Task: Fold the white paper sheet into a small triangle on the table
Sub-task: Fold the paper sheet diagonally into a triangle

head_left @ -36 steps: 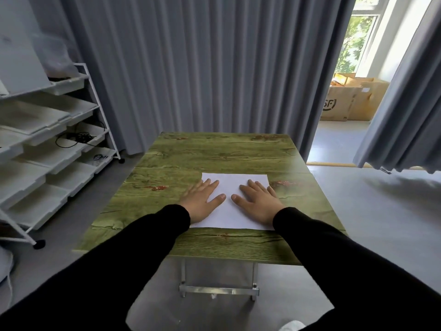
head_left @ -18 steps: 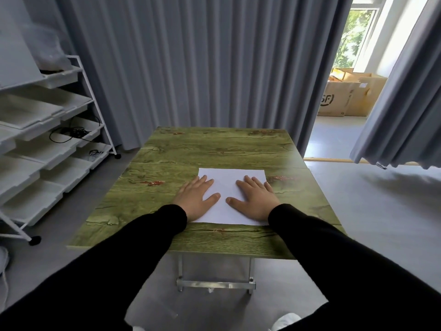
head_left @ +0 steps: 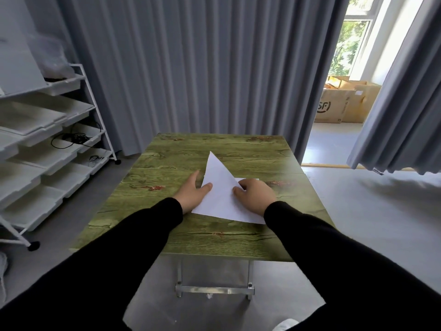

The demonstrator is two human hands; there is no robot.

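Observation:
The white paper sheet (head_left: 218, 194) lies on the green wood-grain table (head_left: 214, 237), with its left part lifted into a pointed flap that stands up toward the far side. My left hand (head_left: 192, 193) grips the flap's left edge, thumb on top and fingers behind it. My right hand (head_left: 256, 194) has curled fingers pinching the sheet at the flap's right edge. A strip of the sheet lies flat behind my right hand. Black sleeves cover both arms.
A white wheeled rack (head_left: 47, 149) with trays and cables stands to the left of the table. Grey curtains (head_left: 202, 68) hang behind it. Cardboard boxes (head_left: 343, 103) sit past the opening at the right. The table's metal frame (head_left: 214, 289) shows below its near edge.
Both hands lay flat on the flat sheet before. Now the left part of the sheet is raised into a pointed flap, and both hands hold its edges.

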